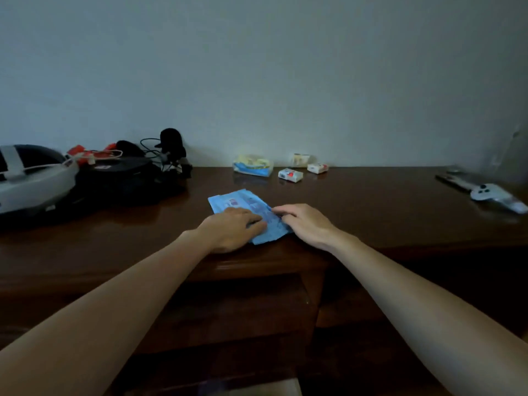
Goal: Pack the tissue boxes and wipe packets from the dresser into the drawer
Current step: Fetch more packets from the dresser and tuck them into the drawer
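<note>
- Wipe packets (245, 205), flat and light blue, lie in a small overlapping pile near the front edge of the dark wooden dresser top, the counter (371, 207).
- Both hands rest on that pile: the left hand (233, 228) lies palm down over its near left part, fingers spread flat on the blue wrapper.
- Its grip is not clear; the left hand presses on the pile rather than visibly closing around it.
- At the pile's right edge sits the right hand (304, 221), fingers curled lightly and fingertips touching the wrapper; whether it pinches the packet I cannot tell.
- Farther back, close to the wall, stands a clear tissue pack (253, 165) with yellow and blue print.
- Just right of it lie two small white boxes (290, 175) with red and blue marks, and behind them a small pale packet (300, 160).
- Below the front edge, between the forearms, the drawer (228, 324) is too dark to tell if it is open.
- On the left of the counter sit a white and grey headset (31, 178), a black round device (120, 172), tangled cables (160, 155) and red-orange clips (78, 151).
- At the far right lie a white controller (488, 192) and a dark flat device (457, 180).
</note>
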Demonstrator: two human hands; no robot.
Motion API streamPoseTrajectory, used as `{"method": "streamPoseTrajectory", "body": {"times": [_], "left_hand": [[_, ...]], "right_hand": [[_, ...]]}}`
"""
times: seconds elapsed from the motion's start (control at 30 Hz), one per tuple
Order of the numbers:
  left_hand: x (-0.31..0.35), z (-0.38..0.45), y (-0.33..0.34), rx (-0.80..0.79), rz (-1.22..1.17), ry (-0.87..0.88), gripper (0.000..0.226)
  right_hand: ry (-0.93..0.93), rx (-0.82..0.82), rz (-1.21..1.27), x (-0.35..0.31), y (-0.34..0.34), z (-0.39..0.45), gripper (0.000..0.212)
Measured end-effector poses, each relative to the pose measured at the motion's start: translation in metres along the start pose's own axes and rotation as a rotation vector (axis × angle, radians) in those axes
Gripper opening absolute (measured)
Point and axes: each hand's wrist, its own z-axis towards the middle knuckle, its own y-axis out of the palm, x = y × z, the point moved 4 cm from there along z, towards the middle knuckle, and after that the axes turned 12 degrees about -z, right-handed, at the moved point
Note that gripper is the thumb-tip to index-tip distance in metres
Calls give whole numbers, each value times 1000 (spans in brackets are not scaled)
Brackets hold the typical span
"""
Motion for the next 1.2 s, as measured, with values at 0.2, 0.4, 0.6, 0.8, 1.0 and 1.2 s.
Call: {"method": "streamPoseTrajectory", "body": {"times": [0.2,0.4,0.6,0.8,1.0,1.2], "left_hand": [[-50,61,0,-17,44,-130,109],[-70,99,11,57,12,-39,86],[-65,101,5,97,38,-20,55],[-28,48,0,161,135,45,33],[5,-70,7,362,139,57,32],[37,-219,45,590,-121,215,19]], "right_hand": [[153,128,-98,48,-13,109,51],[270,14,-354,80,-5,215,69],[189,158,-555,62,3,210,43],[75,132,-410,24,-2,100,29],[-27,235,-275,-24,4,-30,29],[-173,749,138,-41,51,-177,28]]}}
